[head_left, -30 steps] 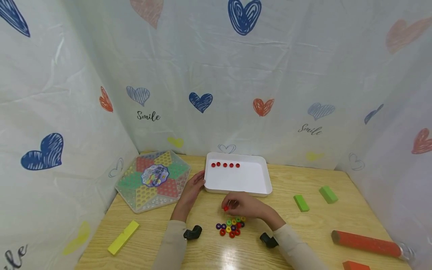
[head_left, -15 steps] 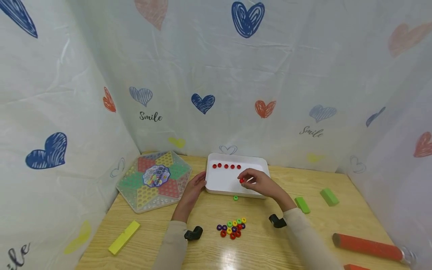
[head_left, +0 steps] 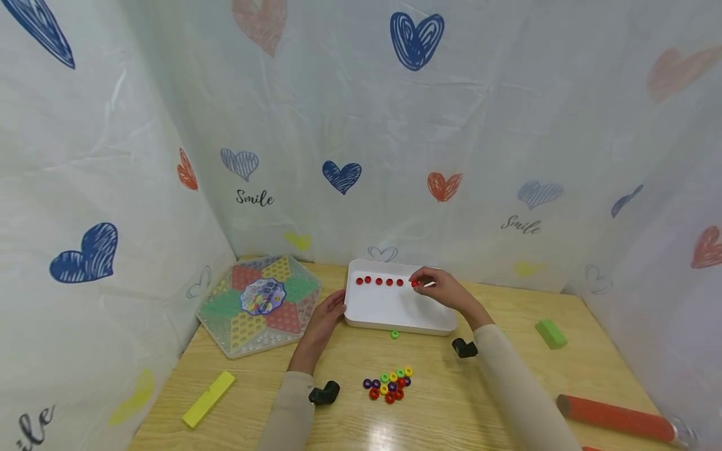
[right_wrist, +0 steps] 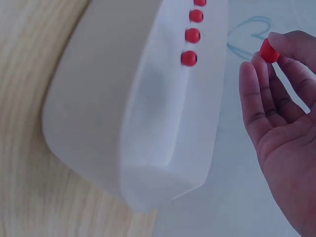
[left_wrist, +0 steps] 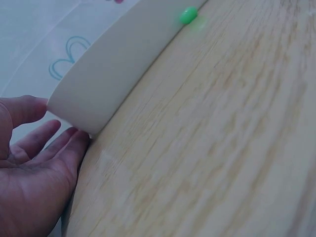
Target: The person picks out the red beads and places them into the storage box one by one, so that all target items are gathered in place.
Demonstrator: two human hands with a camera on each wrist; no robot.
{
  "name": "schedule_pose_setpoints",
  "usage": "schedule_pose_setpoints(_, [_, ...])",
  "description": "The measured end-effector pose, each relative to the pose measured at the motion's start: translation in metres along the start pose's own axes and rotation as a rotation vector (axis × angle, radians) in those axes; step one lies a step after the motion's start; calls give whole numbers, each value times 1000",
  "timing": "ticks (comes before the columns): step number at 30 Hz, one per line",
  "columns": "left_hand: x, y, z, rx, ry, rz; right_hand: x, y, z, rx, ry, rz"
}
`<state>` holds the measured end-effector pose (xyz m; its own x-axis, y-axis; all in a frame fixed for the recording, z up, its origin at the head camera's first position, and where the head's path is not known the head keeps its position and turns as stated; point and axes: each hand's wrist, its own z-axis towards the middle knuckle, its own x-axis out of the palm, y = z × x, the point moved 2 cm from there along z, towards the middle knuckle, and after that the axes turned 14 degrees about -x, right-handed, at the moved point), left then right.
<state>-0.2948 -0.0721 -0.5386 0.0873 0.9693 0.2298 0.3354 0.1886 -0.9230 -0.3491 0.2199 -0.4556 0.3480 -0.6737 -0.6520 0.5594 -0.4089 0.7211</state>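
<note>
Our right hand [head_left: 445,289] pinches a red bead [right_wrist: 269,51] over the white tray [head_left: 395,312], just right of the row of red beads [head_left: 379,281] running left to right; our left hand [head_left: 324,316], fingers relaxed, rests against the tray's left edge on the bench [head_left: 507,376]

Two bare hands, beige long sleeves, a black camera unit at each wrist

The left hand [head_left: 326,318] and right hand [head_left: 445,289] wear no gloves, rings or other jewellery that shows. Both arms are covered by plain, light beige long sleeves, the left sleeve [head_left: 287,407] and the right sleeve [head_left: 519,388], smooth, close-fitting and without print or visible cuffs. Under each wrist sits a small, dark, angular device: the left wrist camera [head_left: 323,393] and the right wrist camera [head_left: 464,347], both matte black and stubby, with no cables showing.
</note>
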Motion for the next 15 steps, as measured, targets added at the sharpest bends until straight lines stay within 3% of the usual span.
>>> schedule_pose_setpoints(6, [0, 1, -1, 0, 2, 7, -4, -25, 17, 104, 8, -55])
schedule_pose_setpoints(15, [0, 1, -2, 1, -5, 16, -1, -36, 33, 187, 16, -104])
